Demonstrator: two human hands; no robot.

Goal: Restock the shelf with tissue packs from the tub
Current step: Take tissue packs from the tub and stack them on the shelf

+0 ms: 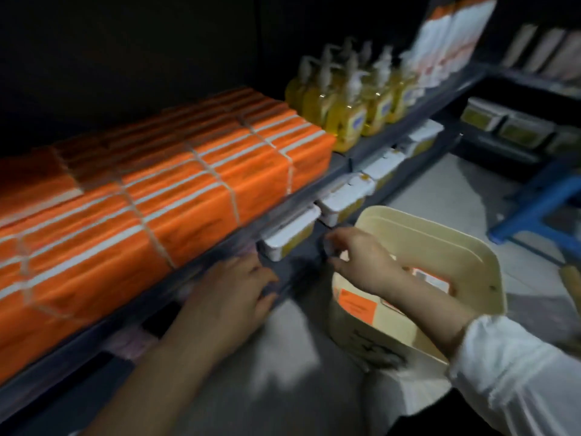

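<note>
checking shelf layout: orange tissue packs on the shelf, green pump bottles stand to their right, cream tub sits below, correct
The pump bottles are yellow, not green; the head view shows it. The orange tissue packs and cream tub are as stated.

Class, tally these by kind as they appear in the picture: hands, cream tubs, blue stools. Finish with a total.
hands: 2 (left hand, right hand)
cream tub: 1
blue stool: 1
total: 4
</note>
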